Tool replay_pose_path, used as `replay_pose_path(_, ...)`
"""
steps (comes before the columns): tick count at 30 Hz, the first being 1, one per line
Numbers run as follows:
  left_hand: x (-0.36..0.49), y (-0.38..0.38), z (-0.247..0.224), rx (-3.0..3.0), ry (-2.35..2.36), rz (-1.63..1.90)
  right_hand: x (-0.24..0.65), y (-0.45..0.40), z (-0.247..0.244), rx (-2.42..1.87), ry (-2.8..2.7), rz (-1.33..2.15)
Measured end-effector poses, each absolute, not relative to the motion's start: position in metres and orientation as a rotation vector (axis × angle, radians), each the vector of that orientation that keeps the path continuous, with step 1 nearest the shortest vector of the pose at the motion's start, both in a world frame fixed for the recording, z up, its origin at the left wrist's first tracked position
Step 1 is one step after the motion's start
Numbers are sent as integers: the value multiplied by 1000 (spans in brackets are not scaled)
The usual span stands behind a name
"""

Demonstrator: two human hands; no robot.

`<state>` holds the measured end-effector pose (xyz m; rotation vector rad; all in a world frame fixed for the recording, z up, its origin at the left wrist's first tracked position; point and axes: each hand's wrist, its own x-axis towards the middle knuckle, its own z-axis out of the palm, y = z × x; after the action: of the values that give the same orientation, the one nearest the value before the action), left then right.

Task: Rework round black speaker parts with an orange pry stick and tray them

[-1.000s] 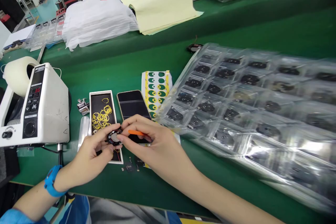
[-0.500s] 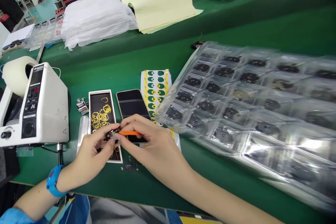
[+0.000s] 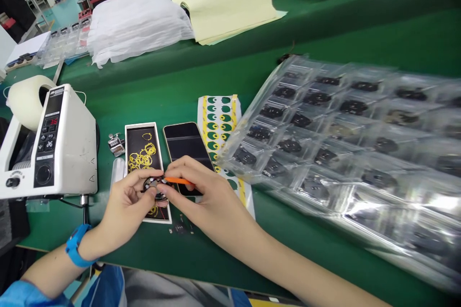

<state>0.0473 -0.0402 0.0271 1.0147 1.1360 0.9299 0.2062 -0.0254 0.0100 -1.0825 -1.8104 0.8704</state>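
Round blk part [image 3: 150, 183] pinched in L hand [image 3: 126, 208], over the near end of box [image 3: 140, 125] w/ yellow rings [image 3: 143, 157], toward table's [image 3: 158, 88] front edge — R hand [image 3: 212, 196] grips orange tool [image 3: 180, 181], tip at part's rim. Hands together there. Phone [image 3: 187, 144] btwn box & sticker sheet [image 3: 219, 130]; clear tray [image 3: 252, 172] toward table's R edge — white machine [image 3: 77, 139] toward L.

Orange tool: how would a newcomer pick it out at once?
Find the white-rimmed box beside the dark phone. Over them, the left hand holds a round black part, and the right hand the slim tool, pointing at it. The tool's bright orange sets it apart from the black part and phone.
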Motion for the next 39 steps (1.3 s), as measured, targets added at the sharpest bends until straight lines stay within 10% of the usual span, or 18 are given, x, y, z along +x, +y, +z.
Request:
replay_pose_path(9, 41, -44, 18, 1365, 1277, 767, 205, -22, 9, -1062, -1842, 846)
replay_pose_path(23, 42, -35, 28, 1055, 1284, 915, 207, -47, 1, -747, -2067, -251)
replay_pose_path(39, 48, -52, 22, 1021, 1238, 831, 210, -30, 2, -795, -2119, -120)
